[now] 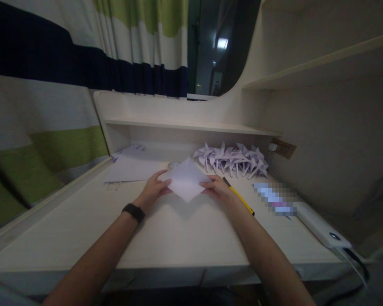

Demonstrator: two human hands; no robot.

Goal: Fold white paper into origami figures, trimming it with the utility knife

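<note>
Pinching a white paper sheet (187,180) by its left and right corners, the left hand (153,190) and right hand (217,188) hold it just above the middle of the desk (185,238). No writing can be read anywhere; a small item to the right is blurred. Folded paper shapes (231,160) crowd the far edge, with flat paper sheets (130,166) at far left. A yellow pencil (239,196) lies beside the right wrist. Bare desktop stretches from the hands to the near edge.
</note>
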